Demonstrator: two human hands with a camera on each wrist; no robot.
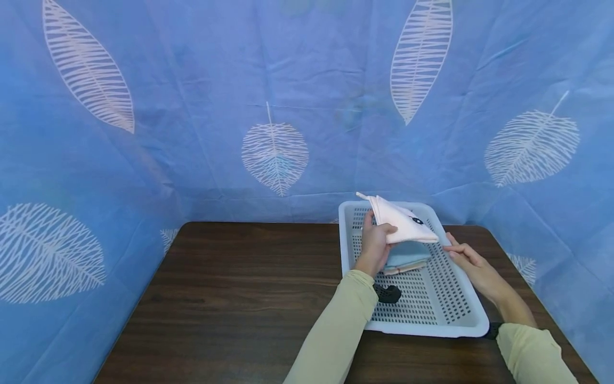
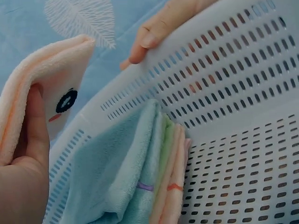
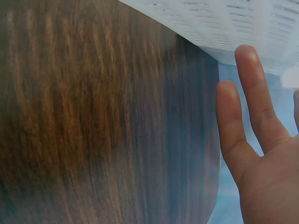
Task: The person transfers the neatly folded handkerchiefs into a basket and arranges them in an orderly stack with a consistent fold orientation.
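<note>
A white perforated plastic tray [image 1: 451,309] sits on the right half of a dark wooden table [image 1: 230,298]. Inside it lies a stack of folded towels [image 1: 406,257] [image 2: 126,182], light blue on top with green and peach layers beneath. My left hand [image 1: 375,244] [image 2: 28,154] grips a folded pale pink towel [image 1: 403,221] [image 2: 51,79] with a small face print, held just above the stack. My right hand [image 1: 467,255] [image 3: 254,140] rests with straight fingers against the tray's right rim [image 3: 252,32], its fingertips [image 2: 147,39] touching the outer wall.
A blue curtain with white leaf prints [image 1: 275,154] encloses the table at the back and both sides. A black wrist strap [image 1: 387,293] shows on my left forearm over the tray. The table's left half [image 1: 201,320] is bare wood.
</note>
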